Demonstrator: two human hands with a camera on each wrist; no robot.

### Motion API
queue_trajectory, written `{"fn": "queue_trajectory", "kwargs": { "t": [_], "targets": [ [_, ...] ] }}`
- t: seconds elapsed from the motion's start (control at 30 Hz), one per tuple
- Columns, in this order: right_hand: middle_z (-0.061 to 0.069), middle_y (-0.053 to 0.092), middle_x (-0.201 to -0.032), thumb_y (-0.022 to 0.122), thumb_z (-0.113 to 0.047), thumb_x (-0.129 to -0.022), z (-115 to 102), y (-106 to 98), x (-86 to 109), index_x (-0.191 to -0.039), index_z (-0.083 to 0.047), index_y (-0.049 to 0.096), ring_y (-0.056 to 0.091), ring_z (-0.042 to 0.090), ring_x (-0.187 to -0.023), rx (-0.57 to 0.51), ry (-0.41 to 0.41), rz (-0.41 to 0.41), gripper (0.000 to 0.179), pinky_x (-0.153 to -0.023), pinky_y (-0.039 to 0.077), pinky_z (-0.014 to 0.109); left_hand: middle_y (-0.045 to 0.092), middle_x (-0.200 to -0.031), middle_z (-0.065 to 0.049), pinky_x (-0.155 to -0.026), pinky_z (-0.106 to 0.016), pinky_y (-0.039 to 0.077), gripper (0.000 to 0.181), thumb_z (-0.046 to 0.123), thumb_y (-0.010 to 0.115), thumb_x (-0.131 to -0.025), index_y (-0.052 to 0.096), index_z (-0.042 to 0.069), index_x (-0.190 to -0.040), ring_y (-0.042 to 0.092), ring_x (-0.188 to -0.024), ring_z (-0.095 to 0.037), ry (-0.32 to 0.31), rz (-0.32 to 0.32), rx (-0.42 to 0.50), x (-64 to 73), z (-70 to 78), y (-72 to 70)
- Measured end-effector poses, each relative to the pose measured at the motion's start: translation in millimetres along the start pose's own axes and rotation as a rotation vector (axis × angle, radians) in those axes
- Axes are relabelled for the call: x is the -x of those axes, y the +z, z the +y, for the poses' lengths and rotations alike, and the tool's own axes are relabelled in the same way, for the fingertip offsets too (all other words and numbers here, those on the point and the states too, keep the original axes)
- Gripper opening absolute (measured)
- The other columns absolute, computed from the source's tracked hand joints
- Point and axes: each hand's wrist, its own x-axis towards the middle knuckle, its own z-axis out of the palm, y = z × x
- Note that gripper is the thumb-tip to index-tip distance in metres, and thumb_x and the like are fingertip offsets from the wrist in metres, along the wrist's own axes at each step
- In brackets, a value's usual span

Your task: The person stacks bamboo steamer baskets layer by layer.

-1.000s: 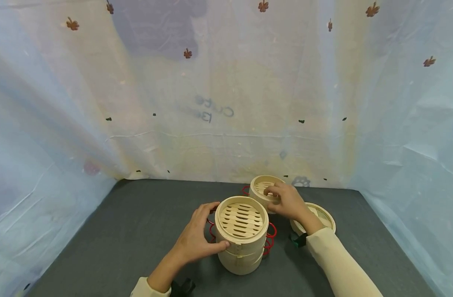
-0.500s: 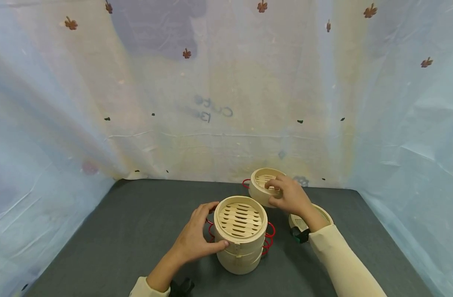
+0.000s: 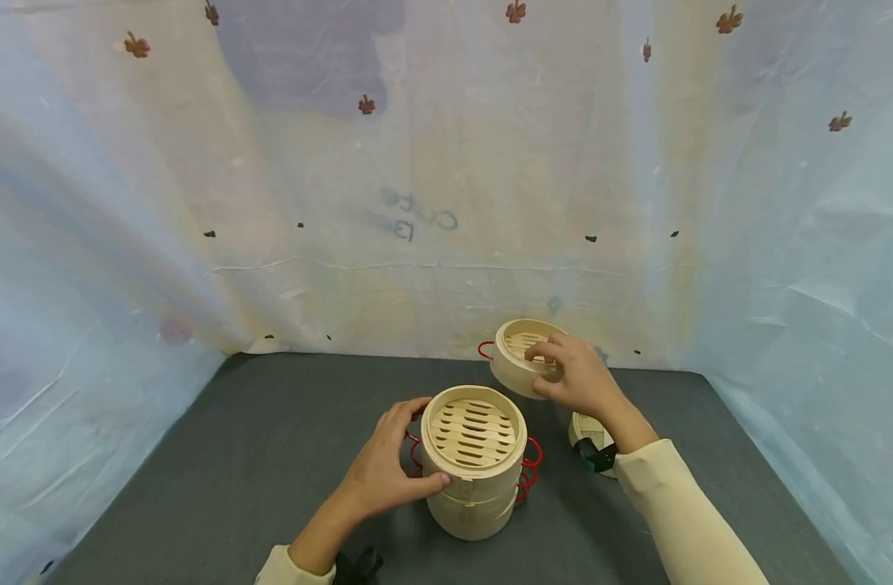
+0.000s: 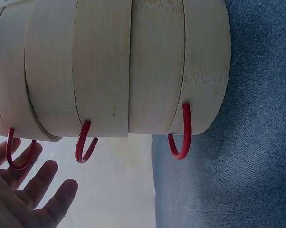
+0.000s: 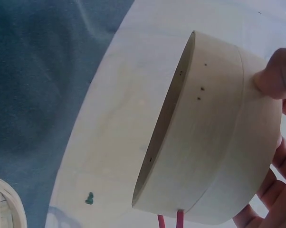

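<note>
Head view is showing the left hand (image 3: 387,463) arching around the upper left side of the stack of steamer baskets (image 3: 475,487), with the thumb lying along the near wall and the fingers spreading at the left. That broad hold is probably serving to steady the tiers, which are standing upright near the middle of the dark table (image 3: 307,455). Left wrist view is showing three red handles (image 4: 187,126) lining up along one side, likely a sign of deliberate alignment.

Farther off and slightly right of the stack, the right hand (image 3: 581,378) is pinching the single steamer basket (image 3: 515,366) by its wall, thumb outside and fingertips reaching over the rim. Right wrist view is showing that basket hanging tilted above the table; holding one edge is presumably leaving its underside free. To the right, a round lid-like piece (image 3: 582,427) is lying partly hidden under the right wrist.

No brand or label is showing on the baskets. Faint writing (image 3: 405,230) on the far sheet (image 3: 446,146) is appearing mirror-reversed, perhaps "Cute" above a B, too blurred for certainty.
</note>
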Motion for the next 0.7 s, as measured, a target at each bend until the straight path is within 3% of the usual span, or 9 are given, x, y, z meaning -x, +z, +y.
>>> {"fn": "queue_trajectory", "kwargs": {
  "t": [0.2,0.4,0.6,0.7],
  "targets": [
    [-0.004,0.051,-0.078,0.069,-0.015,-0.072,-3.0,-5.6,-2.3,-0.096,-0.020,0.068,0.042,0.012,-0.067,0.000,-0.017,0.031,0.024,-0.061,0.035,0.030,0.046,-0.134,0.011,-0.085,-0.045,0.045,0.090,0.053,0.079,-0.069,0.039,0.026,-0.145,0.046,-0.121,-0.020,-0.001,-0.002,0.004,-1.1,-0.1,0.0],
    [-0.003,0.052,-0.079,0.070,-0.017,-0.070,-9.6,-12.6,-4.1,-0.095,-0.020,0.068,0.045,0.013,-0.068,-0.006,-0.036,0.060,0.025,-0.061,0.038,0.030,0.046,-0.133,0.014,-0.084,-0.042,0.045,0.090,0.054,0.080,-0.068,0.039,0.028,-0.144,0.043,-0.118,-0.012,-0.009,-0.005,0.002,-1.1,-0.8,-0.1],
    [-0.003,0.055,-0.081,0.070,-0.016,-0.069,-16.2,-18.5,-6.4,-0.094,-0.020,0.069,0.048,0.013,-0.070,-0.017,-0.072,0.091,0.025,-0.062,0.040,0.031,0.046,-0.135,0.012,-0.085,-0.047,0.045,0.091,0.055,0.079,-0.069,0.038,0.028,-0.145,0.045,-0.122,-0.021,-0.008,-0.009,0.000,-1.6,-1.2,0.3],
    [-0.003,0.056,-0.082,0.070,-0.016,-0.070,-18.7,-20.8,-7.4,-0.094,-0.019,0.069,0.047,0.013,-0.070,-0.017,-0.088,0.100,0.025,-0.062,0.040,0.032,0.045,-0.134,0.012,-0.085,-0.047,0.045,0.091,0.055,0.079,-0.068,0.038,0.028,-0.145,0.044,-0.122,-0.019,-0.013,-0.012,0.001,-2.1,-0.8,0.2]
  ]
}}
